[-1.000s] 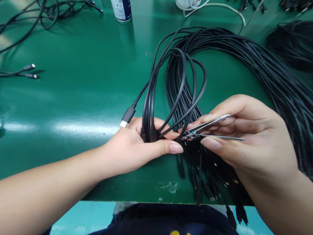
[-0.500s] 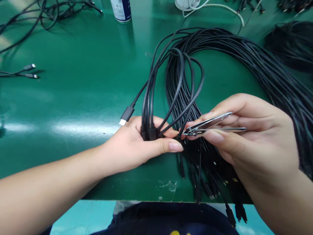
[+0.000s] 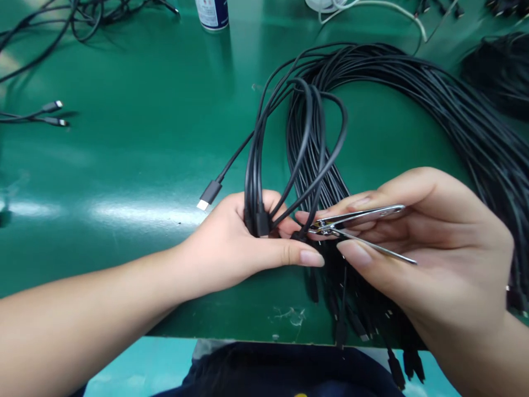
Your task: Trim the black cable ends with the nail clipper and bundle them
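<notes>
Several black USB cables loop up out of my left hand, whose fingers and thumb close around their connector ends. One connector with a pale metal tip sticks out to the left, above my wrist. Between the thumb and fingers of my right hand is a silver nail clipper, its lever spread away from its body. The clipper's jaws are at the base of a cable beside my left fingertips; whether they touch it I cannot tell.
A thick bundle of black cables curves across the green table, its connectors hanging over the front edge. Two cable ends lie at the left. More tangled cables, a can and a white cord are at the back.
The clipper's lever has spread wider as my right thumb moved down. My left thumb has lifted slightly from the fingers and extended right. The whole view has shifted a little.
</notes>
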A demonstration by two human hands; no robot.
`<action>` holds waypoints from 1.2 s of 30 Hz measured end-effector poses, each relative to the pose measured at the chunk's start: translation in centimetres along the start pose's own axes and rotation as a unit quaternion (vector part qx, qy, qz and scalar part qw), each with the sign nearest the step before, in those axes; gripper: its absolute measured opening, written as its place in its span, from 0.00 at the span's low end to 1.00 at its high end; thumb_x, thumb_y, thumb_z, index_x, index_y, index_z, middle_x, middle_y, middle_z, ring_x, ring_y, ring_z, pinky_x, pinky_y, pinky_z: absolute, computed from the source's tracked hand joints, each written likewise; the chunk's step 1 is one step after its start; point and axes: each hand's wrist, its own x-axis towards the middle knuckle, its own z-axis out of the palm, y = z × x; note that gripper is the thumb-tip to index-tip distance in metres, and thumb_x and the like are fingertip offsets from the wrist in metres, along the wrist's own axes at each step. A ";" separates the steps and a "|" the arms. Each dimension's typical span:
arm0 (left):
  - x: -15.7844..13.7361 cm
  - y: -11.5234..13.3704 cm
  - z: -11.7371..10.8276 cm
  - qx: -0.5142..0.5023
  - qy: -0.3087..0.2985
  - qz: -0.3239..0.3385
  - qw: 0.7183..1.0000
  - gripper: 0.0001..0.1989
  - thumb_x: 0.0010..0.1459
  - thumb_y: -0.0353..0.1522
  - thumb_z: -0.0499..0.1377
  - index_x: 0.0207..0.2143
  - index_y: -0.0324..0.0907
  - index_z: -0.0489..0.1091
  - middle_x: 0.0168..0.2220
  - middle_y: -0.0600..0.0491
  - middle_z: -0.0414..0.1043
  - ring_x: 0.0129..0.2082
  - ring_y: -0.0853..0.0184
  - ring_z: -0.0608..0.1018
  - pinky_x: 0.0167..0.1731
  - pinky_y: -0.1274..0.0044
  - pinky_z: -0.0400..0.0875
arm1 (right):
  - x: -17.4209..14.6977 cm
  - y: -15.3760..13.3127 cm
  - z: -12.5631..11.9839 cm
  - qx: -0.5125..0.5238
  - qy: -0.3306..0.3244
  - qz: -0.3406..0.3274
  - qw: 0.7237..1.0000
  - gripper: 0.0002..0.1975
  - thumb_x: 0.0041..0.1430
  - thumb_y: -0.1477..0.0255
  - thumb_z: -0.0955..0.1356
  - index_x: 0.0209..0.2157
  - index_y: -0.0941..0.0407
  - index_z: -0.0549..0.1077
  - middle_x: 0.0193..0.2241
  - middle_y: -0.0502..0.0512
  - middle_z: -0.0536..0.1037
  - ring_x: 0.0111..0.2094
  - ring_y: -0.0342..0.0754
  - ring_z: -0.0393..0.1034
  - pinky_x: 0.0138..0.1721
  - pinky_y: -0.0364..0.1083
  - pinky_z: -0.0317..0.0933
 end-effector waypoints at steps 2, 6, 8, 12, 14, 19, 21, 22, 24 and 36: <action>0.0 -0.2 0.0 0.000 0.017 -0.002 1.000 0.19 0.35 0.28 0.73 0.20 0.40 0.62 0.22 0.59 0.70 0.28 0.70 0.76 0.27 0.81 0.70 | 0.0 -0.1 0.2 -0.007 -0.001 -0.002 1.000 0.17 0.48 0.85 0.74 0.35 0.51 0.74 0.33 0.50 0.83 0.35 0.46 0.80 0.37 0.40 0.77; 0.0 -0.3 0.1 0.004 0.034 0.004 0.999 0.22 0.36 0.29 0.73 0.19 0.40 0.59 0.21 0.60 0.68 0.26 0.71 0.75 0.26 0.81 0.69 | 0.0 0.0 0.3 -0.019 0.011 0.003 1.000 0.17 0.47 0.86 0.74 0.35 0.51 0.73 0.33 0.50 0.82 0.35 0.46 0.80 0.35 0.39 0.77; 0.0 -0.2 0.2 0.007 0.035 0.009 0.999 0.22 0.36 0.28 0.73 0.19 0.40 0.58 0.21 0.60 0.68 0.25 0.72 0.75 0.26 0.82 0.69 | 0.0 0.1 0.3 -0.023 0.017 -0.001 1.000 0.17 0.47 0.85 0.74 0.35 0.51 0.73 0.33 0.51 0.82 0.35 0.47 0.80 0.34 0.40 0.77; 0.0 -0.1 0.3 0.006 0.036 0.014 0.999 0.22 0.36 0.27 0.72 0.18 0.40 0.58 0.20 0.60 0.68 0.25 0.72 0.76 0.25 0.82 0.70 | 0.1 0.2 0.4 -0.024 0.012 0.000 1.000 0.17 0.46 0.85 0.75 0.34 0.50 0.72 0.33 0.50 0.82 0.34 0.48 0.80 0.33 0.42 0.78; 0.0 0.0 0.3 0.007 0.038 0.013 0.999 0.22 0.36 0.26 0.72 0.18 0.40 0.58 0.20 0.60 0.68 0.24 0.71 0.76 0.25 0.82 0.70 | 0.1 0.1 0.5 -0.019 0.015 0.004 1.000 0.18 0.46 0.86 0.74 0.34 0.50 0.73 0.32 0.50 0.82 0.34 0.48 0.80 0.33 0.41 0.78; 0.0 0.1 0.3 0.015 0.036 0.011 0.999 0.22 0.35 0.25 0.72 0.17 0.40 0.57 0.20 0.61 0.68 0.24 0.72 0.76 0.25 0.82 0.70 | 0.1 0.0 0.5 -0.024 0.019 0.003 1.000 0.19 0.45 0.88 0.73 0.34 0.52 0.74 0.31 0.48 0.82 0.34 0.45 0.80 0.35 0.37 0.76; 0.1 0.2 0.3 0.017 0.035 0.015 0.999 0.22 0.37 0.25 0.72 0.17 0.40 0.58 0.19 0.61 0.68 0.24 0.72 0.76 0.25 0.82 0.70 | 0.1 0.0 0.5 -0.030 0.020 0.006 0.999 0.19 0.45 0.88 0.73 0.35 0.52 0.74 0.31 0.48 0.82 0.34 0.44 0.80 0.34 0.36 0.76; 0.1 0.2 0.4 0.017 0.035 0.018 0.999 0.21 0.37 0.25 0.72 0.17 0.40 0.58 0.19 0.61 0.67 0.24 0.72 0.76 0.25 0.82 0.70 | 0.1 0.0 0.5 -0.032 0.021 0.005 0.999 0.19 0.45 0.88 0.73 0.35 0.52 0.74 0.32 0.48 0.82 0.34 0.44 0.80 0.34 0.36 0.76; 0.1 0.2 0.4 0.016 0.035 0.021 0.999 0.22 0.37 0.25 0.71 0.17 0.40 0.57 0.19 0.61 0.67 0.24 0.72 0.76 0.25 0.82 0.70 | 0.1 0.1 0.5 -0.038 0.024 0.002 0.999 0.19 0.45 0.88 0.73 0.34 0.52 0.74 0.32 0.47 0.82 0.34 0.45 0.80 0.34 0.36 0.76; 0.0 0.2 0.4 0.041 0.050 0.012 0.998 0.22 0.37 0.28 0.72 0.18 0.40 0.57 0.19 0.61 0.65 0.25 0.71 0.76 0.25 0.81 0.70 | -0.1 0.0 0.4 -0.047 0.028 0.017 0.998 0.17 0.48 0.85 0.73 0.35 0.50 0.75 0.32 0.49 0.81 0.33 0.48 0.80 0.33 0.43 0.78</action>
